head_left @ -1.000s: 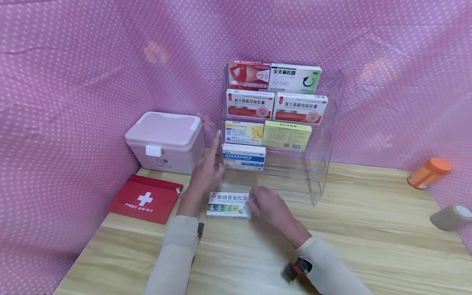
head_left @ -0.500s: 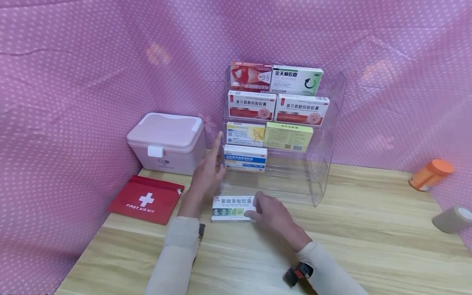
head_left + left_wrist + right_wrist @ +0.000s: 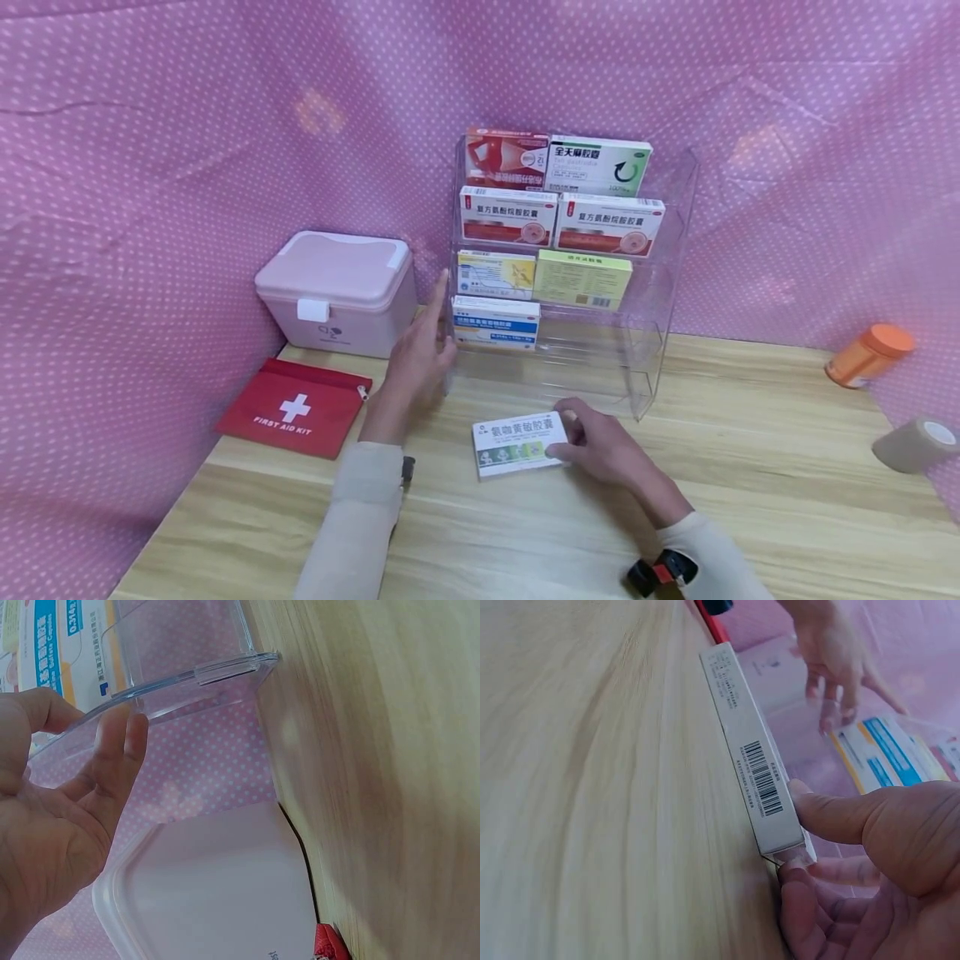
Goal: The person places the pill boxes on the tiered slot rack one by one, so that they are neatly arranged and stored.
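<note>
So compared with a second ago, the white and green medicine box (image 3: 521, 443) has slid right along the wooden table (image 3: 750, 500): it was lying just below the left end of the clear acrylic rack (image 3: 660, 333), now it sits further right and a bit nearer the person, turned slightly so its right end points up toward the rack. The right hand (image 3: 607, 446) came along with it and pinches the box's right end, thumb on the near side and fingers curled round the corner. The left hand (image 3: 420, 354) hasn't really budged, fingers straight and relaxed against the rack's left side wall, gripping nothing. Everything else looks the same: pink storage case (image 3: 337, 287), red first aid pouch (image 3: 296, 406), orange bottle (image 3: 870, 352) and bandage roll (image 3: 917, 442) over on the right. The right wrist view gets you something the head view can't: the box's narrow edge with a barcode, lying flat on the wood, thumb (image 3: 832, 814) pressed on that edge at the end and the other fingers tucked under the corner. The left wrist view shows the left hand's fingers (image 3: 124, 754) laid up against the rack's clear wall, with the pink case's lid right below, and no sign of the medicine box there at all.
</note>
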A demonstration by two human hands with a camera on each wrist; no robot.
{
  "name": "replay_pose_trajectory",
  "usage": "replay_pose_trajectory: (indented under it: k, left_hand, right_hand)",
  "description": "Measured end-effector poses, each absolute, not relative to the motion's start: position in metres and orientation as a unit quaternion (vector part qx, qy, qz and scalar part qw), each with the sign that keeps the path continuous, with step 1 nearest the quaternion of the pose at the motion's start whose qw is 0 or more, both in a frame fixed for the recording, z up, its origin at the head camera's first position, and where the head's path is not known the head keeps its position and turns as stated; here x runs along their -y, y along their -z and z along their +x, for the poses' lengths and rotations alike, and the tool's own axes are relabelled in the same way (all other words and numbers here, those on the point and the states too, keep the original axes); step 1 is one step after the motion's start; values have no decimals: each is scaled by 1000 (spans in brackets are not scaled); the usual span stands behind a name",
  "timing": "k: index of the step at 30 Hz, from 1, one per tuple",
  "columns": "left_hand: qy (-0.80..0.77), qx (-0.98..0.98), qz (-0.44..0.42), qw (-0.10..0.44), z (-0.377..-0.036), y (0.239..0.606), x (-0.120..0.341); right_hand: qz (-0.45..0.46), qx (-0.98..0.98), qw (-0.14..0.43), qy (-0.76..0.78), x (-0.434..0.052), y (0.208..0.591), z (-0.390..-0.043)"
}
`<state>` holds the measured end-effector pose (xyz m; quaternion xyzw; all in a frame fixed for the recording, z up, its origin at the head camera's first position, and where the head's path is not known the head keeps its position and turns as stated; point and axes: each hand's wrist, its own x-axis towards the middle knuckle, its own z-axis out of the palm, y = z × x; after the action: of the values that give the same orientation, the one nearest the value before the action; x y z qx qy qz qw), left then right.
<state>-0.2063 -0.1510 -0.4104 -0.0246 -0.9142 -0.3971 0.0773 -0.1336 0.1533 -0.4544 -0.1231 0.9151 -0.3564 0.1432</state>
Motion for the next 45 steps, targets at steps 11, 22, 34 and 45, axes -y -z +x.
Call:
replay_pose_trajectory:
  k: [11, 22, 34, 45]
  left_hand:
    - [409, 910, -23, 60, -204, 409, 152]
    - [416, 907, -25, 58, -204, 409, 151]
    - [420, 906, -23, 52, -205, 409, 152]
    - [408, 910, -28, 64, -206, 409, 153]
  right_hand:
    - [-139, -904, 144, 378, -181, 456, -126]
    - [-140, -897, 129, 399, -182, 454, -122]
    - [-102, -896, 95, 422, -183, 435, -116]
    - [-79, -910, -67, 402, -209, 384, -135]
